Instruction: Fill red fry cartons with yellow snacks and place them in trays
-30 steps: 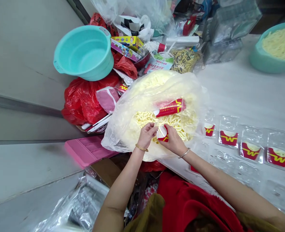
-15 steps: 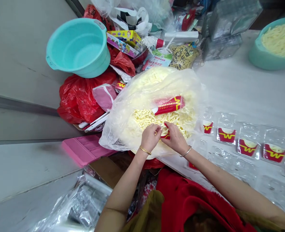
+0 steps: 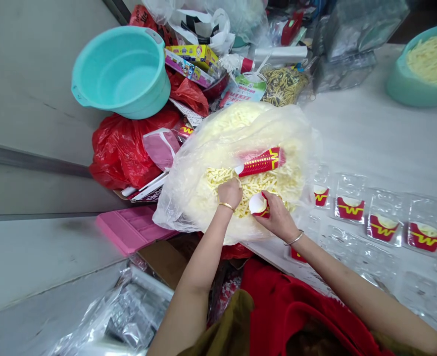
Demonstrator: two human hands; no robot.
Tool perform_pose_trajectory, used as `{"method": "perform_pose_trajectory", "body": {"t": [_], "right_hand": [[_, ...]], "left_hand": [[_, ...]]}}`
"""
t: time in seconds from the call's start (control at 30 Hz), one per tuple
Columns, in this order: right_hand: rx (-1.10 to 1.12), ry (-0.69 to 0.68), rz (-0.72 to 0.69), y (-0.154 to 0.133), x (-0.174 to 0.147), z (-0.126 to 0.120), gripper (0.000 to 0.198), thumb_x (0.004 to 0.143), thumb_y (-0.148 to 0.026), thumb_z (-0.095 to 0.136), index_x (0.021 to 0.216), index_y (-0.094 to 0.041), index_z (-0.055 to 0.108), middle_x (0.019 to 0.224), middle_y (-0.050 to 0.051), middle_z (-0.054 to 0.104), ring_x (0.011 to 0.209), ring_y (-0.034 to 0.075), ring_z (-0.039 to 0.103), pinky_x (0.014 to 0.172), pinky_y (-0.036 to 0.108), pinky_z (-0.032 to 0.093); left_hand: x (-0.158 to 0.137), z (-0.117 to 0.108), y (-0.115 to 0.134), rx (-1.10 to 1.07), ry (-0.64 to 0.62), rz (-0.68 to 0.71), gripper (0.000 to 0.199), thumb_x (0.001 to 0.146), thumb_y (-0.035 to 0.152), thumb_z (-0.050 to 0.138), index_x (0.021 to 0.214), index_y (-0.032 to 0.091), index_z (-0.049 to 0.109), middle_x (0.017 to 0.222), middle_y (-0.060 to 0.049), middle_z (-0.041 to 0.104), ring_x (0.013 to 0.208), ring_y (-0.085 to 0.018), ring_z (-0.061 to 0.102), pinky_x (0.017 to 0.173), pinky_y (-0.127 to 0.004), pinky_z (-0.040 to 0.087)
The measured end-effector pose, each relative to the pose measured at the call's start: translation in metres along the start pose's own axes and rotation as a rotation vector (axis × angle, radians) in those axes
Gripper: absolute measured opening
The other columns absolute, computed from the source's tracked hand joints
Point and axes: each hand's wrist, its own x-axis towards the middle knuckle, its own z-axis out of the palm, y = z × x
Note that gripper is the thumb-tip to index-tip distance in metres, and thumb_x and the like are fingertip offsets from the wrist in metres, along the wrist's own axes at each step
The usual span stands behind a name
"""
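My right hand (image 3: 278, 216) grips a small red fry carton (image 3: 266, 212) with a yellow stripe, its white inner side tipped toward my left hand. My left hand (image 3: 230, 192) is down at the pale fry-shaped pieces (image 3: 253, 186), its fingers curled and their tips hidden. These pieces lie loose in a large clear plastic bag (image 3: 177, 198) spread open around both hands. A nested stack of red fry cartons (image 3: 260, 162) lies on top of the pieces, just beyond my hands, partly under the bag's film.
Clear plastic packs with red cartons (image 3: 350, 208) line the white table (image 3: 352, 133) at right. A teal tub of pale pieces (image 3: 407, 89) stands far right. An aqua basin (image 3: 120, 69) rests on clutter at left, above a red bag (image 3: 123, 153) and pink tray (image 3: 132, 227).
My hands have moved apart. The left went away from the carton, forward into the loose pieces; the right shifted slightly right with the carton, whose white inside now shows.
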Motion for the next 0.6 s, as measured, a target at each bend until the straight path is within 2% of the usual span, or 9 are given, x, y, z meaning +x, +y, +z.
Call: {"method": "perform_pose_trajectory", "body": {"t": [0.07, 0.13, 0.2, 0.3, 0.4, 0.47, 0.6], "right_hand": [[-0.003, -0.004, 0.007, 0.000, 0.000, -0.001, 0.070, 0.078, -0.038, 0.064, 0.136, -0.019, 0.030, 0.120, 0.015, 0.051, 0.112, 0.031, 0.050, 0.094, 0.050, 0.044], [0.000, 0.004, 0.022, 0.001, -0.001, -0.002, 0.069, 0.078, -0.038, 0.064, 0.135, -0.018, 0.031, 0.120, 0.015, 0.051, 0.111, 0.031, 0.050, 0.095, 0.049, 0.044], [0.009, 0.016, 0.037, 0.001, 0.000, -0.003, 0.068, 0.078, -0.038, 0.064, 0.135, -0.018, 0.032, 0.120, 0.015, 0.051, 0.112, 0.031, 0.050, 0.095, 0.050, 0.044], [0.021, 0.017, 0.044, -0.002, 0.006, -0.001, 0.067, 0.078, -0.038, 0.063, 0.134, -0.019, 0.032, 0.120, 0.015, 0.052, 0.112, 0.032, 0.050, 0.094, 0.051, 0.044], [0.023, 0.001, 0.038, -0.008, 0.012, 0.003, 0.068, 0.077, -0.038, 0.064, 0.134, -0.019, 0.032, 0.119, 0.015, 0.052, 0.110, 0.032, 0.050, 0.093, 0.051, 0.045], [0.019, -0.007, 0.032, -0.011, 0.014, 0.005, 0.068, 0.077, -0.038, 0.064, 0.134, -0.019, 0.032, 0.119, 0.014, 0.052, 0.110, 0.032, 0.051, 0.093, 0.050, 0.045], [-0.001, -0.008, 0.025, -0.013, 0.012, 0.005, 0.067, 0.078, -0.036, 0.064, 0.135, -0.019, 0.032, 0.119, 0.014, 0.052, 0.110, 0.032, 0.050, 0.094, 0.050, 0.045]], "left_hand": [[0.006, 0.009, 0.001, -0.002, -0.001, 0.009, 0.017, 0.076, 0.020, 0.054, 0.088, 0.015, 0.064, 0.078, -0.010, 0.064, 0.076, -0.023, 0.060, 0.068, -0.030, 0.039], [0.004, 0.011, -0.003, -0.139, 0.020, -0.006, 0.011, 0.075, 0.022, 0.055, 0.081, 0.017, 0.062, 0.068, -0.005, 0.061, 0.068, -0.019, 0.057, 0.062, -0.028, 0.037], [-0.005, 0.007, -0.009, -0.399, 0.040, -0.047, 0.006, 0.074, 0.024, 0.057, 0.073, 0.018, 0.058, 0.057, 0.002, 0.052, 0.056, -0.014, 0.050, 0.056, -0.025, 0.033], [-0.019, -0.004, -0.020, -0.858, 0.050, -0.154, 0.016, 0.071, 0.027, 0.060, 0.063, 0.018, 0.050, 0.050, 0.007, 0.040, 0.047, -0.007, 0.037, 0.050, -0.021, 0.027], [-0.028, -0.013, -0.026, -1.178, 0.057, -0.268, 0.022, 0.069, 0.029, 0.061, 0.059, 0.018, 0.045, 0.050, 0.008, 0.038, 0.046, -0.005, 0.032, 0.047, -0.019, 0.025], [-0.029, -0.016, -0.029, -1.267, 0.053, -0.304, 0.020, 0.068, 0.026, 0.060, 0.058, 0.018, 0.044, 0.051, 0.008, 0.038, 0.046, -0.005, 0.032, 0.047, -0.019, 0.025], [-0.025, -0.013, -0.034, -1.160, 0.104, -0.291, 0.013, 0.065, 0.023, 0.063, 0.062, 0.016, 0.052, 0.052, 0.007, 0.044, 0.048, -0.005, 0.037, 0.048, -0.019, 0.027]]}}
